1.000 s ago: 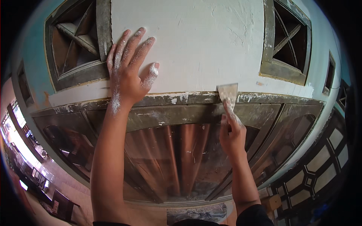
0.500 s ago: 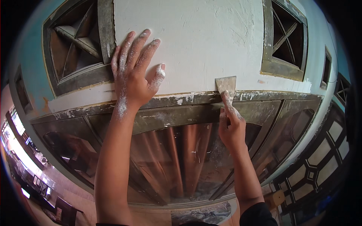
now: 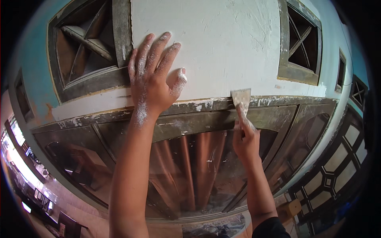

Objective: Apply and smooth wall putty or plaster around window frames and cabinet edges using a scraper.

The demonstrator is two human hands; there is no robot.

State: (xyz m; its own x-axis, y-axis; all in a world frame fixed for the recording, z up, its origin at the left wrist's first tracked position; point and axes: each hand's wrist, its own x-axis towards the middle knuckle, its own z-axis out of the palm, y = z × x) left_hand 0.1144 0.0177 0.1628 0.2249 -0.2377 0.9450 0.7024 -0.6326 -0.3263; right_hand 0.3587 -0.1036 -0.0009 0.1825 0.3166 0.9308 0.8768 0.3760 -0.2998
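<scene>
Fingers of the left hand [image 3: 152, 81] are lying spread open and flat on the white plastered wall [image 3: 222, 43], all dusty with white powder. Fingers of the right hand [image 3: 245, 137] are curling tight around the handle of a putty knife [image 3: 241, 100], whose flat blade is touching the wall's bottom edge, just above the dark wooden frame [image 3: 198, 115]. Glass [image 3: 190, 166] is sitting right under that frame. I think the blade could slip off the edge and scratch the wood, or wet plaster could be dropping onto the glass if the knife is tilting too much. Leaning on soft plaster could also be leaving hand marks.
</scene>
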